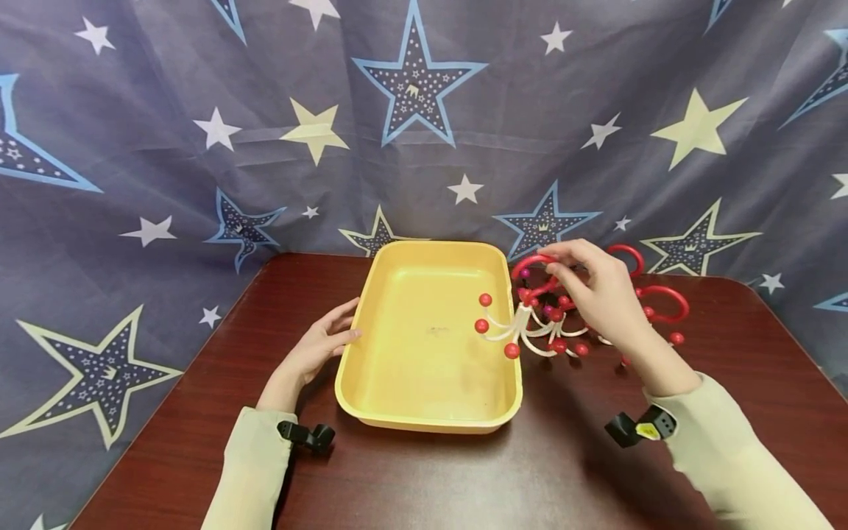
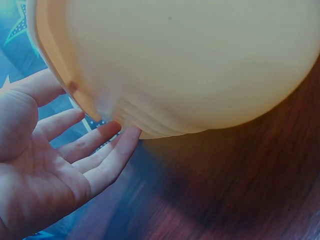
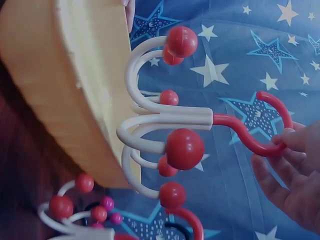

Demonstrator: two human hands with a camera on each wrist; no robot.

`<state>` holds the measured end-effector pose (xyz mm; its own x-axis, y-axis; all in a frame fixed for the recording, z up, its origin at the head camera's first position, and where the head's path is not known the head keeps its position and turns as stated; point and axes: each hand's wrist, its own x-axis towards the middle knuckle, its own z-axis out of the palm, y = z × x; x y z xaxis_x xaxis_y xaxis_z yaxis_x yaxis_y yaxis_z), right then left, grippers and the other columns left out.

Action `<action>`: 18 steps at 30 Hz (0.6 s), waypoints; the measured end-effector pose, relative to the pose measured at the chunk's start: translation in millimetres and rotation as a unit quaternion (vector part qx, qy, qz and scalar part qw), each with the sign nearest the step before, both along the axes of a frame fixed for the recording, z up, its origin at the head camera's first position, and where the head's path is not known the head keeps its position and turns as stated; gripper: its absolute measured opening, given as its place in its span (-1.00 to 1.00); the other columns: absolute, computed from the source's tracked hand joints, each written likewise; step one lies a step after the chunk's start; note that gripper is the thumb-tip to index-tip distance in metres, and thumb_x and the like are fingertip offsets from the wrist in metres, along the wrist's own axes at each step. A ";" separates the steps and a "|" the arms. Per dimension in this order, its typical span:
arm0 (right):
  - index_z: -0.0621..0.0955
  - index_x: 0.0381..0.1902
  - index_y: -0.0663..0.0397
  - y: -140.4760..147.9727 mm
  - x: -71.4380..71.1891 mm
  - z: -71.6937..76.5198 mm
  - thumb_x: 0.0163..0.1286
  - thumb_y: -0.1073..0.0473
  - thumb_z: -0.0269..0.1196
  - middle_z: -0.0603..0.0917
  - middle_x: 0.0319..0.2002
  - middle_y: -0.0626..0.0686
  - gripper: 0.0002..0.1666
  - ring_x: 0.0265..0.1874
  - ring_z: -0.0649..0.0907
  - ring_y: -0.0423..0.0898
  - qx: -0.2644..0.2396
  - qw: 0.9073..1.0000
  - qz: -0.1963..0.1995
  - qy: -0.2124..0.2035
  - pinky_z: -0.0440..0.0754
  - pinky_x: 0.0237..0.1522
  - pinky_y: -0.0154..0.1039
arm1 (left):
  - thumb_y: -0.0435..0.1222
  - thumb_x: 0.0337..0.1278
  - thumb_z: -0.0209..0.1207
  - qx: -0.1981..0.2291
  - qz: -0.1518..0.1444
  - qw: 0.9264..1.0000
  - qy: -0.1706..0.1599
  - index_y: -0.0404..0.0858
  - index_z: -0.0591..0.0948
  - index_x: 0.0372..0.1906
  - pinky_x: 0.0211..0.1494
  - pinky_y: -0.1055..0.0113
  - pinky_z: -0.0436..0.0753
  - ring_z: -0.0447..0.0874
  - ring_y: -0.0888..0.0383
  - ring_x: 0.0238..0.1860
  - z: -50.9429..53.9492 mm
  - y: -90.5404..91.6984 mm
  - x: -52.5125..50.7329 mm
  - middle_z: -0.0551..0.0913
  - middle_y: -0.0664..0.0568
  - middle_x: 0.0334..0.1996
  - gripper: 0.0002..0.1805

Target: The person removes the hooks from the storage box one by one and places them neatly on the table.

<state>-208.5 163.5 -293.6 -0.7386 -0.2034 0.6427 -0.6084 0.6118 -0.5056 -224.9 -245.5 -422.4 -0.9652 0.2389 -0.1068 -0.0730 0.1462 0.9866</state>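
My right hand (image 1: 599,291) pinches the curved red hook of a multi-arm hanger (image 3: 185,115) between thumb and fingers. Its white arms curl up to red balls and hang at the right edge of a yellow tray (image 1: 430,331). In the right wrist view the same hand (image 3: 295,170) is seen at the hook's bend. On the tray's opposite side, my left hand (image 1: 321,342) holds the rim, thumb over the edge and fingers against the outer wall. In the left wrist view that hand's fingers (image 2: 107,167) are spread and only slightly bent.
More hangers with red hooks (image 1: 669,298) lie right of the tray, partly behind my right hand. Among them are magenta balls (image 3: 107,202) and a black hook. The dark wooden table (image 1: 411,478) meets a star-patterned cloth (image 1: 265,66) at the back.
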 end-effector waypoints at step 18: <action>0.66 -0.18 0.09 53.5 29.3 -26.8 0.11 0.47 0.30 0.70 -0.32 0.04 -0.69 -0.42 0.50 -0.56 0.031 0.999 -0.032 0.004 0.43 -0.40 -0.65 | -0.28 0.22 0.14 -0.004 0.001 1.000 0.001 -0.05 0.10 0.46 -0.07 0.34 0.64 0.59 0.08 0.03 0.9 -0.4 0.3 0.30 -0.28 0.32 -0.26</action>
<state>-179.2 217.0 -320.3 -0.7459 -0.1953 0.6368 -0.5707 0.6803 -0.4598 -224.6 -245.9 -421.6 -0.9657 0.2367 -0.1066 -0.0708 0.1548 0.9854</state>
